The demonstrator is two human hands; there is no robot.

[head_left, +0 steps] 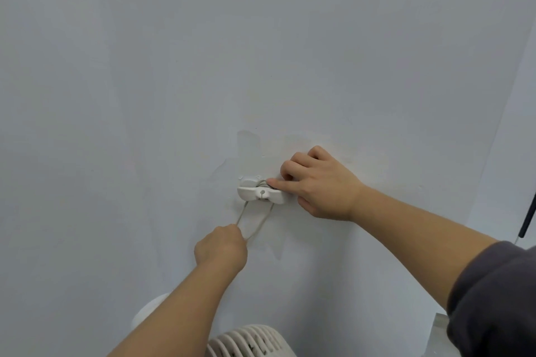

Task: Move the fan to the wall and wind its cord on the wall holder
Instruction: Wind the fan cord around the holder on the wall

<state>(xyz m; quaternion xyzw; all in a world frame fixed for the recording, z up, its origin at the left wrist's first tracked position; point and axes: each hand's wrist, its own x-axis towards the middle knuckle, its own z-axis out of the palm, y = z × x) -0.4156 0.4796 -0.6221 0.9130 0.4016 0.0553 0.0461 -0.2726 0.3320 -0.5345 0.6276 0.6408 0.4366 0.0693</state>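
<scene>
A small white cord holder [260, 193] is fixed to the pale wall [203, 66]. Thin strands of the cord lie wound behind its front plate. Two lengths of the white cord [262, 220] run down from it as a loop into my left hand [222, 248], which is closed on the loop just below the holder. My right hand [320, 182] rests against the wall to the right of the holder, its fingertips pinching the cord at the holder's right end. The white fan [249, 340] stands below at the bottom edge, only its ribbed grille and rounded base showing.
A wall corner runs down the right side, with a dark rod [528, 219] hanging beyond it. A strip of floor [439, 333] shows at the lower right. My dark sleeve [499, 298] fills the bottom right corner.
</scene>
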